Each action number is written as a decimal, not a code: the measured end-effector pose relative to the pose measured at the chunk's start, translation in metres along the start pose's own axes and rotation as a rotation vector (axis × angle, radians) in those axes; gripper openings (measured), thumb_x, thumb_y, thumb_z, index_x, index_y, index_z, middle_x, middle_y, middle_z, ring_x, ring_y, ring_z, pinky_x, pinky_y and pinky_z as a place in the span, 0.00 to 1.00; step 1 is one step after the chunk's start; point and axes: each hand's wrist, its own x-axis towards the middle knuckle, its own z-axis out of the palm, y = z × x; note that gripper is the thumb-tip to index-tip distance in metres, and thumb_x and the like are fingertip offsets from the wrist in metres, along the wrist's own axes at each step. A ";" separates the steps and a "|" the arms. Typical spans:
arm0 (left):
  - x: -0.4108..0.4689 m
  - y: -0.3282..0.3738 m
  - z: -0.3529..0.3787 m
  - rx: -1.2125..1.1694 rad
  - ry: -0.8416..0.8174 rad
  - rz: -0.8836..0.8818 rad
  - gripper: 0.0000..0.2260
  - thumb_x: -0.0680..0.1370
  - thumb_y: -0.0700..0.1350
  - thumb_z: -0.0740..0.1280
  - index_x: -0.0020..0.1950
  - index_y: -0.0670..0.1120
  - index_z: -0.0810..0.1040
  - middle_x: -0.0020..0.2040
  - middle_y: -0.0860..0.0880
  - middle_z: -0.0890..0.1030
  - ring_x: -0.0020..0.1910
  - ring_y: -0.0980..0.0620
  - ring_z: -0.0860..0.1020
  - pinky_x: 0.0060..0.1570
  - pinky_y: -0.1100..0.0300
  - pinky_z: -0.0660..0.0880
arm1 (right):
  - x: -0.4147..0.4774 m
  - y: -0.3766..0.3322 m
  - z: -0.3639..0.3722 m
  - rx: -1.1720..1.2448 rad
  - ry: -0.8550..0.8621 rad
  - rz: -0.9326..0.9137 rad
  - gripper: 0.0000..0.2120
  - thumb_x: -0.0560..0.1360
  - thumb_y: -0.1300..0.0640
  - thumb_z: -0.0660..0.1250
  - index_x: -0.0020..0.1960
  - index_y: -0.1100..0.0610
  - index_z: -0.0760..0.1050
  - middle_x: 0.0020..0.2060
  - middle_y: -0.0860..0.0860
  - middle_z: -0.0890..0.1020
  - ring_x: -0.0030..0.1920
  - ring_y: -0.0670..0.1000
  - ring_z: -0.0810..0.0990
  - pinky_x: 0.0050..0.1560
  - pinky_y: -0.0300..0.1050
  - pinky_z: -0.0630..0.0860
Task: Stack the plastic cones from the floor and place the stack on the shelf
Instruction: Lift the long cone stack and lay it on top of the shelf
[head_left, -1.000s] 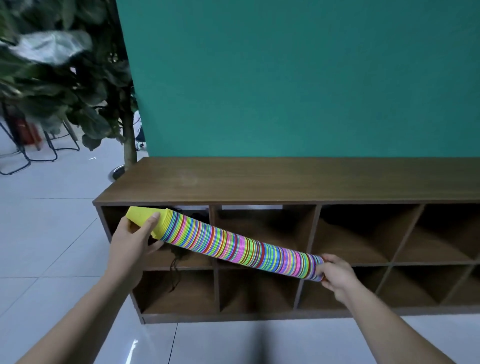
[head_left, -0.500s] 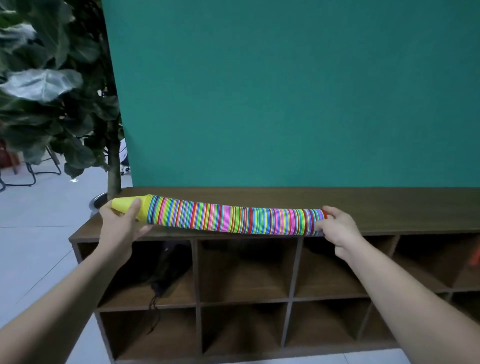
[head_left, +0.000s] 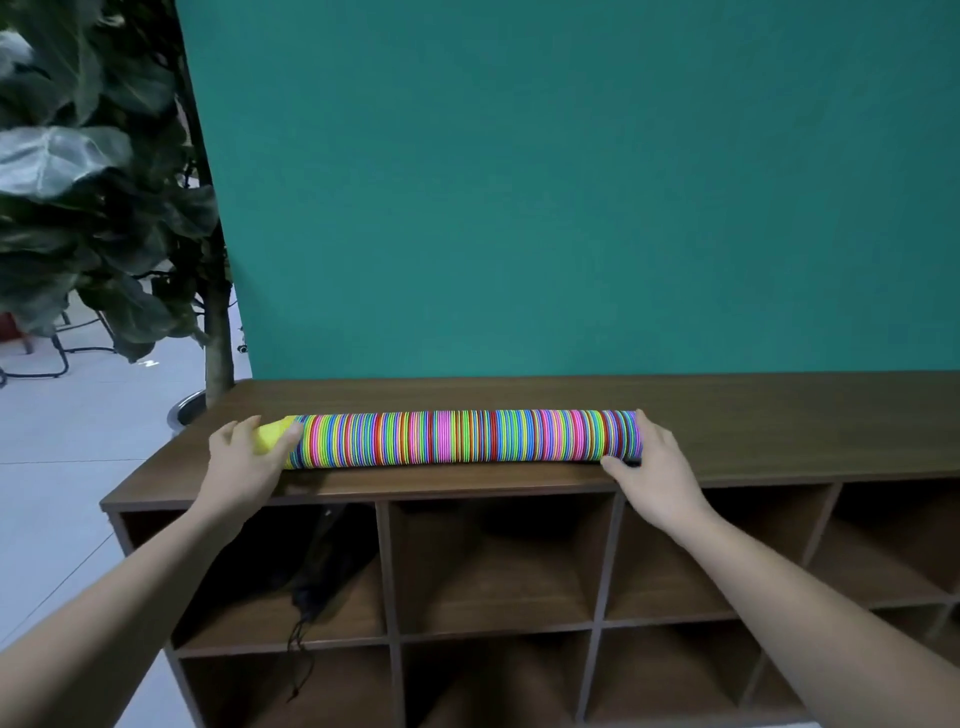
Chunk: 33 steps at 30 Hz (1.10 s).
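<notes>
We had cone stack on shelf, left hand gripping its 9 o'clock end, right hand its 3 o'clock end; next likely needed: release without rolling.

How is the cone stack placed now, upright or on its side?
On its side: the cone stack lies lengthwise on the shelf top, yellow tip pointing left.

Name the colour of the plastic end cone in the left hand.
Yellow: the plastic end cone, best in head view.

Reaching forward with both bare arms, left hand and right hand each curled in a grip.
</notes>
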 end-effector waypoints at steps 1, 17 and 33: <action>0.001 0.002 0.002 0.113 0.028 0.052 0.40 0.78 0.74 0.63 0.82 0.49 0.67 0.83 0.42 0.60 0.82 0.39 0.61 0.78 0.38 0.62 | -0.003 0.001 0.005 -0.100 -0.009 -0.036 0.41 0.80 0.46 0.70 0.85 0.52 0.52 0.83 0.55 0.56 0.81 0.58 0.61 0.77 0.52 0.64; 0.013 0.032 0.049 0.541 0.124 0.432 0.40 0.71 0.78 0.63 0.76 0.56 0.71 0.71 0.38 0.75 0.71 0.34 0.73 0.67 0.33 0.71 | 0.030 -0.002 0.053 -0.371 0.017 -0.257 0.32 0.85 0.36 0.55 0.84 0.36 0.45 0.85 0.46 0.43 0.85 0.56 0.40 0.80 0.58 0.63; 0.126 0.055 0.134 0.569 0.099 0.397 0.39 0.75 0.78 0.56 0.82 0.61 0.60 0.80 0.39 0.64 0.81 0.37 0.60 0.77 0.31 0.58 | 0.197 0.016 0.080 -0.435 0.138 0.057 0.48 0.72 0.16 0.46 0.83 0.37 0.37 0.85 0.53 0.38 0.84 0.62 0.40 0.79 0.72 0.42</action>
